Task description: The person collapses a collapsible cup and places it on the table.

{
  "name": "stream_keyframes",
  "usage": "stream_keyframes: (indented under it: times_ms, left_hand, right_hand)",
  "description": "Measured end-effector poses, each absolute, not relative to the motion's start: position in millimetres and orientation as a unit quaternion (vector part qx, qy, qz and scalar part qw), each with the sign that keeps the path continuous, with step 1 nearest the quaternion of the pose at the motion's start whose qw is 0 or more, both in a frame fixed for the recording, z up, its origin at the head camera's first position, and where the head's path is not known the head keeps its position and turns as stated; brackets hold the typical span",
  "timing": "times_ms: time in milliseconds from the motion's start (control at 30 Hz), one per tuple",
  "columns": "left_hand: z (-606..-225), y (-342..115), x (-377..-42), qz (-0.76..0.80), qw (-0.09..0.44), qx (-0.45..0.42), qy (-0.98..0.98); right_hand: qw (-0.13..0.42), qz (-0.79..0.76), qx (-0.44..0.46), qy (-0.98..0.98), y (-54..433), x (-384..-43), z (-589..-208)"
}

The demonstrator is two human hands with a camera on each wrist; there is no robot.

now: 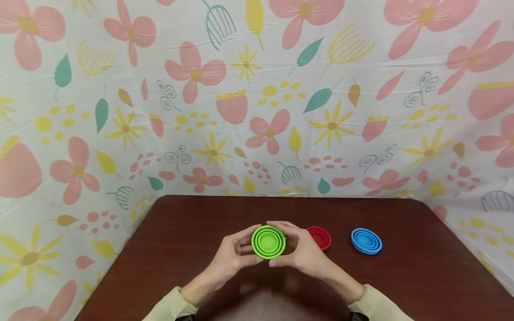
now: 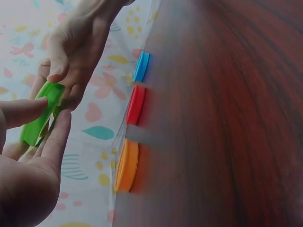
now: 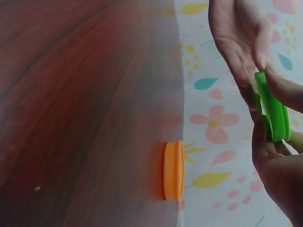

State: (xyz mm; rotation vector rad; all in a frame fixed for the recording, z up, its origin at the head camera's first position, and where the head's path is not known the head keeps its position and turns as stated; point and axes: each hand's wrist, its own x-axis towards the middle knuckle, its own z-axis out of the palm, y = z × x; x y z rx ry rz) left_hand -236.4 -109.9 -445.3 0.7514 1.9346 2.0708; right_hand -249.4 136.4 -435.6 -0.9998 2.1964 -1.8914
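Observation:
A green collapsible cup (image 1: 268, 242), folded flat into concentric rings, is held up over the table between both hands. My left hand (image 1: 232, 255) grips its left edge, thumb low and fingers along the upper rim and behind. On the opposite edge, my right hand (image 1: 304, 253) pinches it the same way. Seen edge-on in the left wrist view, the green cup (image 2: 42, 115) sits between thumb and fingers. Below the hands stands a flattened orange cup (image 3: 174, 170) on the table, hidden in the head view.
A red folded cup (image 1: 320, 239) lies right of my right hand, partly covered by it. Farther right is a blue folded cup (image 1: 366, 241). The dark wooden table (image 1: 192, 214) ends at a flower-patterned cloth (image 1: 225, 160) hanging behind it and at both sides.

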Motion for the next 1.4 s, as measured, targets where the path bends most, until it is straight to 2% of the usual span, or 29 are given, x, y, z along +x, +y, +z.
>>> stream_keyframes:
  times_ms: [300,700,1400]
  left_hand:
    - [-448,-121,-232,0.705,0.084,0.232,0.665]
    - [-456,-154,-233,0.622,0.004,0.191,0.76]
    - [-461,-182,-237,0.635,-0.01,0.153,0.757]
  right_hand:
    - [0.037,-0.623,-0.319,0.713,124,-256,-434]
    - [0.044,-0.558,-0.298,0.773,106,-282,-440]
    - [0.074,-0.501,-0.292,0.811,58,-321,-461]
